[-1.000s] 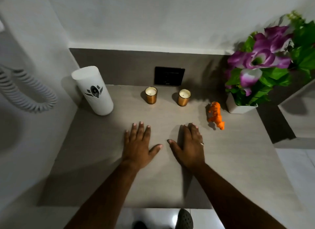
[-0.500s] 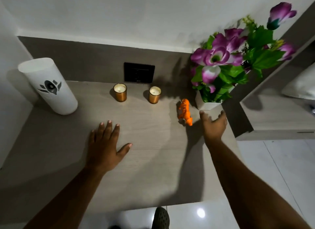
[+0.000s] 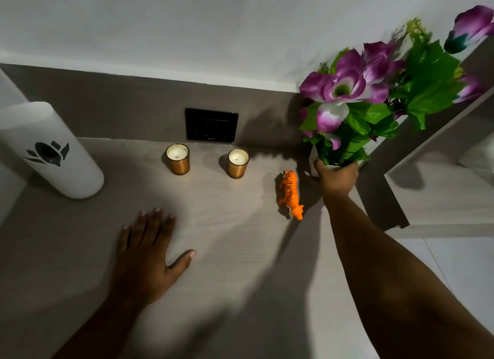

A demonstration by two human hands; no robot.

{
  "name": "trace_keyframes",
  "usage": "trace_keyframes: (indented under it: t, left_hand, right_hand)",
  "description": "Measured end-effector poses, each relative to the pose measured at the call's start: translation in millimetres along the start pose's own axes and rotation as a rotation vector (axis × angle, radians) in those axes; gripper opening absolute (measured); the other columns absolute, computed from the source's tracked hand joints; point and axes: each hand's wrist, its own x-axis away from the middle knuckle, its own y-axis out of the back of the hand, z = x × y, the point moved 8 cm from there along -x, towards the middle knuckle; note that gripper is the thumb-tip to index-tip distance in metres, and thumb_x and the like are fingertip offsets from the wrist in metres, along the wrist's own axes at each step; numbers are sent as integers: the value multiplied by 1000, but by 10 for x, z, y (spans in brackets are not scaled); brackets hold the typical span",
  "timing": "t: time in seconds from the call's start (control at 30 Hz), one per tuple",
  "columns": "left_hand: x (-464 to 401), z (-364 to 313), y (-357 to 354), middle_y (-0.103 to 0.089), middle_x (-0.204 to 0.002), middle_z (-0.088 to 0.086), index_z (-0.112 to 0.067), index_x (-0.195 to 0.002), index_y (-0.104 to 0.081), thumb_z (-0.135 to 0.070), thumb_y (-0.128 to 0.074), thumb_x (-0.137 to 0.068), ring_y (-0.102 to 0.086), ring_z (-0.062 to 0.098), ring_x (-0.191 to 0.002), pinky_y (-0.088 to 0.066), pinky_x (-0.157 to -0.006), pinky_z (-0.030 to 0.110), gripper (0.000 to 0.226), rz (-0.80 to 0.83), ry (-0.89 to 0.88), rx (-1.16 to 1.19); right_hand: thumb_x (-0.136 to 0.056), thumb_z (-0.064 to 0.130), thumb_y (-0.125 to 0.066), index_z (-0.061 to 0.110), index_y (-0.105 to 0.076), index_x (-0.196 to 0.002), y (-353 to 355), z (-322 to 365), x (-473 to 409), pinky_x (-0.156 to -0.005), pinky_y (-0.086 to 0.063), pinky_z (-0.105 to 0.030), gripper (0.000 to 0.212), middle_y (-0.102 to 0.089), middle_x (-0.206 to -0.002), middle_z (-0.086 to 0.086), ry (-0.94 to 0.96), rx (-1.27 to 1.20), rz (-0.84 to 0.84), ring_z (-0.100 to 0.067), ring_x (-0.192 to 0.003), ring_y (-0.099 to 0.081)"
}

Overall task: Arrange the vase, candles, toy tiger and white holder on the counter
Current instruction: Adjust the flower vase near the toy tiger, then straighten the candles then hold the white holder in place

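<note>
Head view: the right hand is wrapped around the small white vase at the back right corner of the counter, with the thumb on its left side and the fingers on its right. Purple flowers and green leaves rise from the vase and lean to the right. I cannot tell if the vase stands on the counter or is lifted.

The left hand lies flat and open on the counter, palm down, thumb spread out, holding nothing.

The orange tiger stands just left of the right hand, apart from it, with its head toward the front edge. Two candles in gold cups stand side by side near the back wall, below a black switch plate. The white holder, with a black flower mark, stands tilted in the picture at the far left, well apart from the candles.
</note>
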Motion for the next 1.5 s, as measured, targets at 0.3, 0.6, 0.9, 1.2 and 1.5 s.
trace_keyframes:
  t: [0.3,0.6,0.9,1.2,1.5]
  left_hand:
    - [21,-53,113,-40,-153,16,-17,-143,-45,-81,-17,-79,-32,38,-143,-26,-112,59,96,39,9,17]
    - [8,-43,96,-43,-151,16,-16,-143,-45,-80,-17,-80,-36,40,-141,-30,-110,60,94,42,-2,18]
    - [-3,1,23,-38,-155,13,-21,-146,-40,-81,-19,-79,-30,36,-145,-24,-114,57,93,-1,3,18]
    - [-130,25,188,-42,-152,16,-12,-145,-41,-76,-40,-77,-35,36,-142,-27,-114,51,93,-41,72,193]
    - [-1330,227,562,-44,-149,16,-10,-147,-33,-28,-81,-74,-45,34,-135,-39,-111,48,89,-192,469,868]
  right_hand:
    - [-72,47,-80,4,-53,-131,111,294,646,-94,-49,-32,77,-61,-124,-17,-64,64,77,-34,-110,-60]
    - [-98,42,-49,5,-69,-99,-277,390,986,-76,-48,-36,42,-69,-100,-22,76,460,330,-42,-92,-63]
    - [-91,37,-64,4,-66,-112,-420,460,847,-82,-51,-41,39,-68,-108,-23,22,461,361,-42,-99,-63]
    - [-88,26,-72,2,-57,-130,-414,1005,1493,-96,-49,-37,51,-60,-126,-17,313,72,296,-30,-112,-59]
    - [-77,32,-82,7,-51,-131,-1293,790,1597,-98,-49,-39,67,-59,-128,-13,89,143,506,-30,-117,-56]
